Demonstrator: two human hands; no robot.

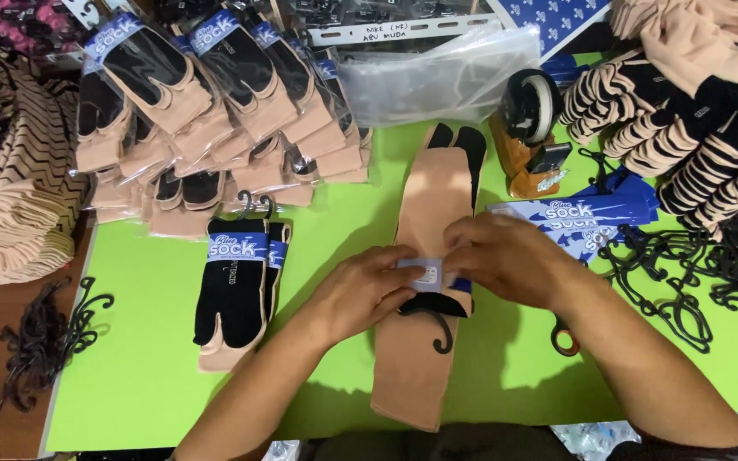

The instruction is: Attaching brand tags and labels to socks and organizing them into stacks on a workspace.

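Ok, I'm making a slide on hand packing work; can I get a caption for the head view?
Both hands, left hand and right hand, press a blue paper band around tan-and-black socks on a green table.

My right hand hides most of the small blue paper label; my fingers cover the beige-and-black sock's middle.

A long sock lies on the table in the middle. A finished pair lies to its left. Paper labels lie to its right, bagged socks behind.
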